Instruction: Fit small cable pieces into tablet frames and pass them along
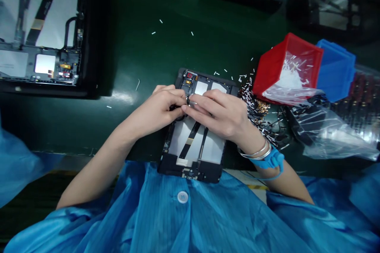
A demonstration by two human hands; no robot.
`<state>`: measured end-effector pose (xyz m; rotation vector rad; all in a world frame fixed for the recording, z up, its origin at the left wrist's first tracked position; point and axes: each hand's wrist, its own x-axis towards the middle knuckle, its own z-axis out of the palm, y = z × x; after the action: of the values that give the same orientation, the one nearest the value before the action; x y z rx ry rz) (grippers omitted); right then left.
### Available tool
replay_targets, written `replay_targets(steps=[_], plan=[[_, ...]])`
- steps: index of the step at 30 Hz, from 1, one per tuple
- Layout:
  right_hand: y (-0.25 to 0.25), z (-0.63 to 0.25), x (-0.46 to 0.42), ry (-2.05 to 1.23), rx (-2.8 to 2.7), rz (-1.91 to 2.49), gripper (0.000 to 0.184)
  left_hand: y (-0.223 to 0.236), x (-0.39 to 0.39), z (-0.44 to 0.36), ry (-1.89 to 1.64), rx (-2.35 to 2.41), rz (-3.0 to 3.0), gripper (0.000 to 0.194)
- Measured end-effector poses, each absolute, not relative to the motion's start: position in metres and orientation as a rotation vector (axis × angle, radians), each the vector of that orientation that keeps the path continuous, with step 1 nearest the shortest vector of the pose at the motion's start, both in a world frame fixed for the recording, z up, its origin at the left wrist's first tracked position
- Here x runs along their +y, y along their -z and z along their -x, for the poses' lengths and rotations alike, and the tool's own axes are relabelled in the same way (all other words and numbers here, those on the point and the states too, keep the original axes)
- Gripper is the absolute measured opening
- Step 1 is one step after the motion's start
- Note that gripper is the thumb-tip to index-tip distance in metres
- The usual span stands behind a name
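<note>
An opened tablet (208, 148) with its inside facing up lies in front of me, its near end at the table's edge. Flat dark ribbon cables (190, 141) run across its silvery battery area. Over the upper part of the tablet, my left hand (166, 106) is closed in a pinch, its fingertips at the tablet's left side. My right hand (224, 114) comes in from the right, fingers bent and pressed together, its tips meeting those of the left. A small shiny piece shows between the fingertips; what it is stays hidden.
A red bin (271, 69) of small white strips stands at the right beside a blue bin (338, 69). Loose small parts (261, 108) and a clear plastic bag (335, 136) lie near them. More opened tablets (44, 83) rest at left and along the back.
</note>
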<state>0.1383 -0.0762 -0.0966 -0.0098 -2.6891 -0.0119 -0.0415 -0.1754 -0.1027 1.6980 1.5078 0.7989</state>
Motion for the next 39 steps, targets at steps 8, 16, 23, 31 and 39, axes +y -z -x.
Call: replay_targets(steps=[8,16,23,31,39], plan=[[0.108,-0.142,-0.079,-0.022,-2.613,0.065,0.031,0.104,-0.174,0.044,-0.814,1.453,-1.687,0.021],[0.098,-0.131,-0.089,-0.779,-2.343,0.456,0.014,0.103,-0.173,0.043,-0.832,1.449,-1.638,0.019],[0.094,-0.119,-0.093,-1.126,-2.319,0.672,0.004,0.104,-0.174,0.043,-0.850,1.460,-1.662,0.020],[0.095,-0.114,-0.092,-1.595,-2.107,0.867,0.006,0.104,-0.175,0.043,-0.888,1.456,-1.643,0.016],[0.095,-0.118,-0.093,-1.504,-2.130,0.893,0.007,0.106,-0.177,0.039,-1.040,1.493,-1.397,0.011]])
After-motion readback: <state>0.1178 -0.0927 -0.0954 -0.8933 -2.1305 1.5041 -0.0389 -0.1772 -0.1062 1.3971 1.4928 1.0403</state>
